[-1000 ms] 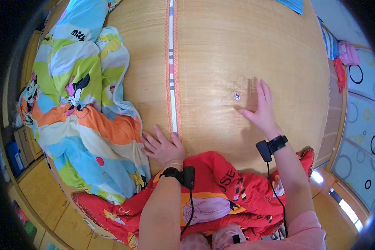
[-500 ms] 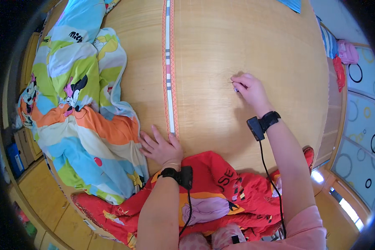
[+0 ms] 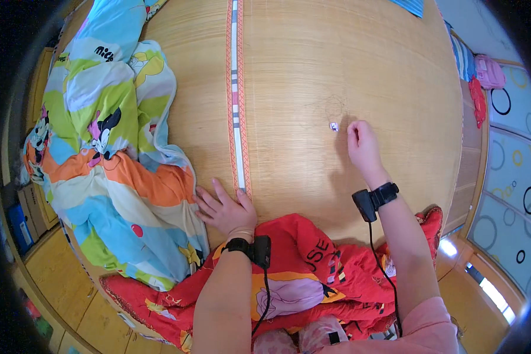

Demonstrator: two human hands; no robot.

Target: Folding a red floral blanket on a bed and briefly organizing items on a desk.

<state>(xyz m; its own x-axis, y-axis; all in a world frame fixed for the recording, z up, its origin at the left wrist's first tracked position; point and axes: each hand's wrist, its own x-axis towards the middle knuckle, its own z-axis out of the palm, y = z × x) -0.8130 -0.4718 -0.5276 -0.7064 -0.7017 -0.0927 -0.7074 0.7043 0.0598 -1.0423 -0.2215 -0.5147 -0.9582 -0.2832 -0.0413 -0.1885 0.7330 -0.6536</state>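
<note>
Fingers (image 3: 353, 126) of the right hand (image 3: 366, 146) are curled in, right of the middle of the frame — I cannot tell if they pinch anything tiny. Just left of them, not touching, a small shiny white and purple thing (image 3: 334, 126) lies on the tan mat (image 3: 301, 65). Thin dark lines like hairs (image 3: 335, 106) make a loose tangle just above it. The left hand (image 3: 229, 215) is low and left of the middle, fingers spread out — its thumb is by the striped band (image 3: 236, 150). A bright blanket (image 3: 121, 177) fills the left side, and a red blanket (image 3: 360, 268) lies along the bottom.
</note>
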